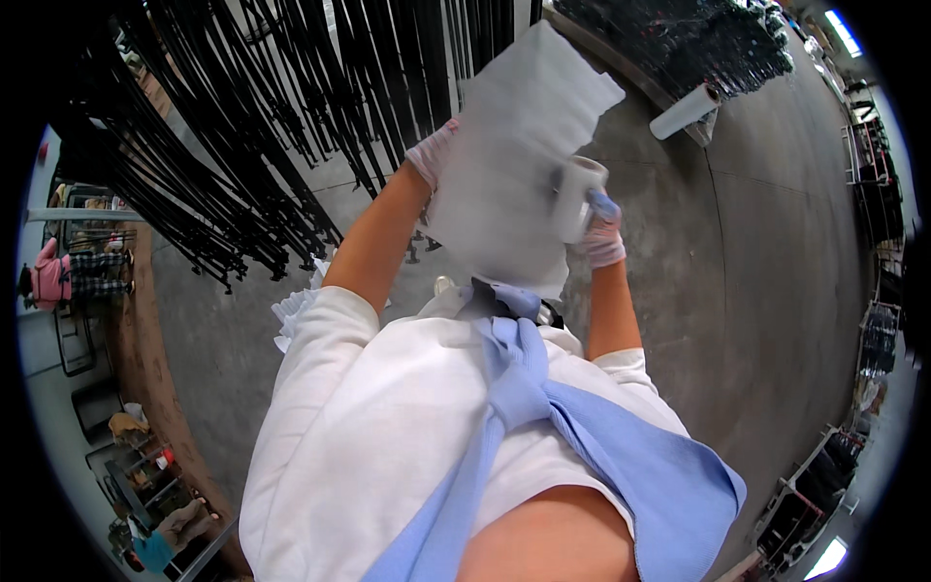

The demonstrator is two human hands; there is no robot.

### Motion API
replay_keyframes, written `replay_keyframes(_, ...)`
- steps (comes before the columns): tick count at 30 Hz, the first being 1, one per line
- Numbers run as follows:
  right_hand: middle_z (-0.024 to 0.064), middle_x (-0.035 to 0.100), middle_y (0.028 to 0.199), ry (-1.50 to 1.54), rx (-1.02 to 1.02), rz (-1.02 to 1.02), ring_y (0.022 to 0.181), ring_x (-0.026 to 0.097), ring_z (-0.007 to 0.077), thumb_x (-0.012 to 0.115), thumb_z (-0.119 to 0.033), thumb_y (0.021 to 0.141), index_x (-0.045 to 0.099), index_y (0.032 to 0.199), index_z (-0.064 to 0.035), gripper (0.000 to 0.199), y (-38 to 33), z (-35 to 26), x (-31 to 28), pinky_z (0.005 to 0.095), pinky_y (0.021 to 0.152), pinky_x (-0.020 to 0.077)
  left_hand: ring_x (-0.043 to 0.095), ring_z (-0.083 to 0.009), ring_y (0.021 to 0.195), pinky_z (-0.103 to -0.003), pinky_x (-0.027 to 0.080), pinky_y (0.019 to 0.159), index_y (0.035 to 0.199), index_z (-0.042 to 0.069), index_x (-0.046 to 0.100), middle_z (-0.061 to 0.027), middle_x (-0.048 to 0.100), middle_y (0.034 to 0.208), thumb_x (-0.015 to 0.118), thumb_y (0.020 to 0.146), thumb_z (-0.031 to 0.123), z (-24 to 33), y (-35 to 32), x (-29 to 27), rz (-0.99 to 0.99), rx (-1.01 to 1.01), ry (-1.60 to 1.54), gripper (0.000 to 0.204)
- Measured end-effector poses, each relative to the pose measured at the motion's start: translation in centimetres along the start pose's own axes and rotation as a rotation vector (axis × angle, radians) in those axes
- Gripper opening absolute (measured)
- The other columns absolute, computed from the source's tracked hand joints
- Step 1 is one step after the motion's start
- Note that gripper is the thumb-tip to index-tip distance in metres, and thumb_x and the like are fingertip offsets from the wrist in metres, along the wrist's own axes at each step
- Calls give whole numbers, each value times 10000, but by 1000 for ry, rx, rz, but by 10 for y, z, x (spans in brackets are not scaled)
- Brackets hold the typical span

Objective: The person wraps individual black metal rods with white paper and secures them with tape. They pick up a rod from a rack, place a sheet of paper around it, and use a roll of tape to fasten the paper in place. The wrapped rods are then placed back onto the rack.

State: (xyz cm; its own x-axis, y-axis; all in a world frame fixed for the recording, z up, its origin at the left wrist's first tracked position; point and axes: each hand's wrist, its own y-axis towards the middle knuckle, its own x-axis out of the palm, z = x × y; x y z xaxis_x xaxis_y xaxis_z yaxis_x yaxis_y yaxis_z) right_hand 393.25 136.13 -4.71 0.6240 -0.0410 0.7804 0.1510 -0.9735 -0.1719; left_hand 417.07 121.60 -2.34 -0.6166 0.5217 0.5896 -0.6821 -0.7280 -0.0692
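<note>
A white, slightly see-through packing foam sheet (514, 145) is spread in front of me, a little blurred. At its left edge is my left hand (433, 155) in a thin pale glove, closed on the sheet, with most of its fingers hidden. My right hand (604, 233), gloved too, with blue at a fingertip, grips a roll of tape (580, 194) by its side. The tape roll lies against the right part of the sheet. Behind and left of the sheet hang many long black rods (281, 107) in rows.
On the grey floor (737, 262) at the far right lies a roll of clear wrap (686, 112), beside a large bundle of dark wrapped goods (689, 44). Racks (815, 475) line the right wall. Two people, one in pink (53, 276), are at the far left.
</note>
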Motion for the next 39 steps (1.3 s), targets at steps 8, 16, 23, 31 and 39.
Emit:
replay_keyframes(8, 131, 534, 1041, 71, -307, 164, 950, 512, 220, 590, -303, 713, 455, 1105, 2, 515, -60, 19, -14, 331, 841, 409, 556, -149, 875, -263, 443, 761, 1111, 41, 459, -77, 571, 971, 564, 766, 149, -31, -5, -6, -82, -124, 21, 377)
replay_keyframes(16, 33, 576, 915, 65, -304, 794, 821, 549, 169, 599, -277, 715, 545, 1006, -88, 352, -130, 79, -71, 333, 726, 450, 550, -132, 905, -262, 445, 772, 1130, 44, 470, -61, 575, 990, 614, 749, 190, -43, -16, -2, -171, -231, 108, 433)
replay_keyframes(23, 3, 565, 881, 162, -323, 793, 740, 563, 147, 569, -133, 772, 510, 1020, -134, 255, -141, 167, -126, 298, 657, 483, 546, -110, 849, -232, 441, 752, 1058, 53, 529, -10, 594, 908, 563, 790, 140, -56, -27, 13, 37, -186, 451, 284)
replay_keyframes(31, -18, 500, 623, 65, -413, 1100, 473, 491, 115, 486, -172, 795, 504, 1005, -135, 214, -111, 229, -167, 290, 504, 453, 505, -113, 938, -238, 398, 793, 1166, 79, 448, 10, 532, 1048, 495, 814, 161, -58, -41, -4, -418, -254, 285, 364)
replay_keyframes(39, 5, 534, 650, -1, -478, 1313, 521, 507, 128, 567, -221, 742, 524, 995, -77, 294, -82, 249, -151, 287, 535, 443, 494, -151, 912, -219, 386, 781, 1148, -7, 437, -70, 516, 1050, 395, 769, 75, -65, -20, -60, -884, 253, 1628, 390)
